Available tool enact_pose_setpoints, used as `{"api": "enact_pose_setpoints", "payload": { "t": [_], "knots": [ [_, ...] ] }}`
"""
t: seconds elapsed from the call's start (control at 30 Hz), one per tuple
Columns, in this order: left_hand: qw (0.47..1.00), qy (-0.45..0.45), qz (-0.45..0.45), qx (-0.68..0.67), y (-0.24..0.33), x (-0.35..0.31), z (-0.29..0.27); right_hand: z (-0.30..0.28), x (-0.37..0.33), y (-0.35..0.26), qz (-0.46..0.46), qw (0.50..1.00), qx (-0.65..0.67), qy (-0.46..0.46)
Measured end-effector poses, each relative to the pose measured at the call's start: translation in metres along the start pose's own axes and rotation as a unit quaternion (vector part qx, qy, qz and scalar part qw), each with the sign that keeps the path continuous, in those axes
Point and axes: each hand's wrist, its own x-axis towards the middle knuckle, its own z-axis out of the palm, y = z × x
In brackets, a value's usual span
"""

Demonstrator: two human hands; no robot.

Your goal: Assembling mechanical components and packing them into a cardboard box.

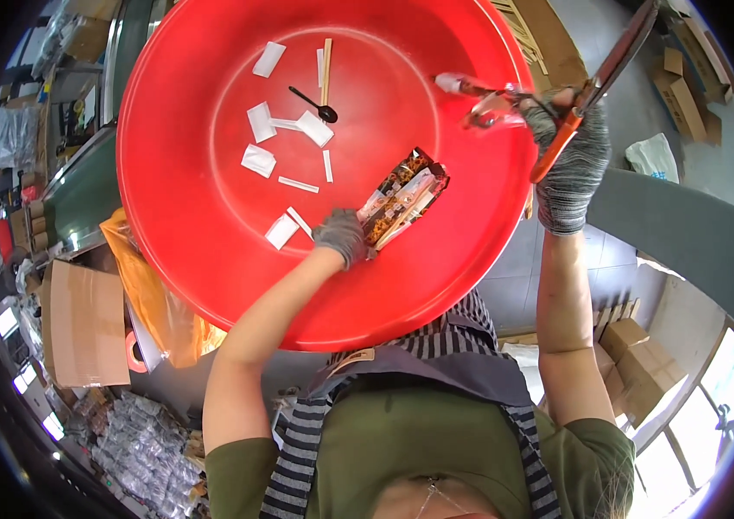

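My left hand (343,235), in a grey knit glove, is closed on the lower end of a dark patterned cutlery packet (410,192) inside a wide red basin (146,208). Pale sticks and a whitish insert show in the packet. Over the basin's right rim, my gloved right hand (573,160) is closed on orange-handled scissors (564,143), blades pointing up and right. A crumpled clear and dark wrapper piece (492,104) sticks out from its fingers over the basin. Loose inside lie a black spoon (325,113), a wooden chopstick pair (327,69) and several white paper packets (269,59).
Left of the basin stand a cardboard box (86,324) and a yellow plastic bag (164,303). Clear-wrapped bundles (142,450) are piled at lower left. More cartons (644,372) stand at lower right, and a box holding wooden sticks (548,43) is beyond the right rim.
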Motion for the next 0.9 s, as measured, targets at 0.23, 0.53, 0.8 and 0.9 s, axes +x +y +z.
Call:
{"api": "enact_pose_setpoints", "payload": {
  "t": [0.23, 0.53, 0.8, 0.9],
  "knots": [
    [0.964, 0.2, 0.054, -0.164, -0.038, 0.005, 0.018, -0.019, -0.004, -0.021, 0.032, 0.998, -0.033, 0.041],
    [0.766, 0.35, 0.096, -0.53, -0.061, -0.093, -0.112, 0.001, -0.031, -0.025, 0.158, 0.919, 0.231, -0.277],
    [0.763, 0.448, 0.244, -0.396, -0.026, -0.139, -0.147, 0.075, -0.035, -0.063, -0.159, 0.911, 0.166, -0.343],
    [0.731, 0.391, 0.256, -0.498, -0.017, -0.151, -0.152, 0.09, -0.039, -0.057, -0.145, 0.913, 0.15, -0.351]
  ]
}}
